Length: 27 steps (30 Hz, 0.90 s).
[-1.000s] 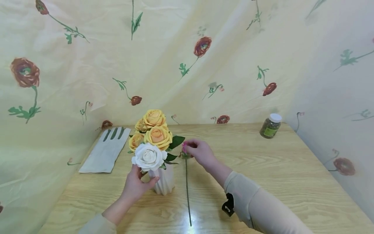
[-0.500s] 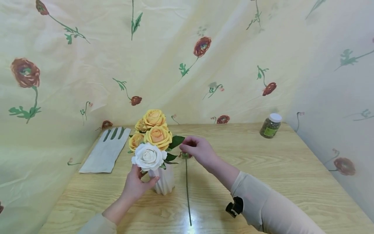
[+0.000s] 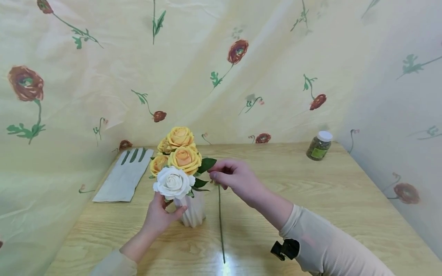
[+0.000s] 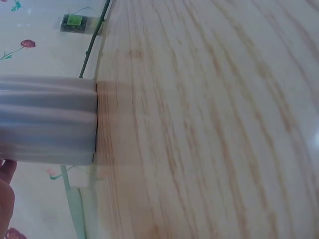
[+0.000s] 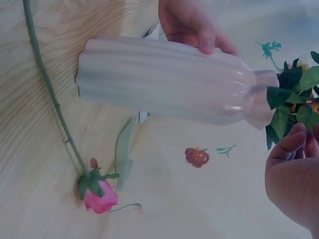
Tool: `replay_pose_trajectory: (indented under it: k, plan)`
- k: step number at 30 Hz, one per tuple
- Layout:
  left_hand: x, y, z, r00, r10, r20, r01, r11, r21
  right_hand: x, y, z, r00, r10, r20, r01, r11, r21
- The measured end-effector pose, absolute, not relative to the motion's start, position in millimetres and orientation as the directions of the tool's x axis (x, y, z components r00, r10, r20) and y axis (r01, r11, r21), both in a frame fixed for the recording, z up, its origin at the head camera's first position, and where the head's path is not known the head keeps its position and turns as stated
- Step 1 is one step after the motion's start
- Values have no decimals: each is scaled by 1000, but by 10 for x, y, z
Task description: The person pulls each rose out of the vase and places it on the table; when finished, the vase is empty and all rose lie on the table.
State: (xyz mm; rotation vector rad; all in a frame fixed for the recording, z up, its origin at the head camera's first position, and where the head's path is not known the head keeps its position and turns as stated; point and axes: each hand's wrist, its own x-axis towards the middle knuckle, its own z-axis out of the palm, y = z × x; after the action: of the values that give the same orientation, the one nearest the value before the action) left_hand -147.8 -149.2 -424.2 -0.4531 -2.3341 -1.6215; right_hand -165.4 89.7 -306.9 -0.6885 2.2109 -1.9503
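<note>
Since a moment ago, the right hand [image 3: 235, 178] has lifted off the pink rosebud [image 5: 99, 195], fingers curled and, I think, holding nothing. That flower lies on the smooth wooden table [image 3: 310, 199], mid-frame, its thin green stem [image 3: 220, 226] just right of the vase. The left hand [image 3: 159, 219] grips the ribbed white vase [image 3: 194, 211] of soft yellow and white roses [image 3: 179, 161].
</note>
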Motion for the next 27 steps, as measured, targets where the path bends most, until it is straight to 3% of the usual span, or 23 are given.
replay_pose_trajectory:
  k: [6,27]
  plan:
    - [-1489,-1501,-4244,-904,117,411,427,310,850,-1579,832,-3016,-868,-453,201,-276,105,-956]
    - [-1358,-1384,-4018,-920,83,384,390,288,874,-1535,579,-2963,-892,-432,136,-256,233,-938]
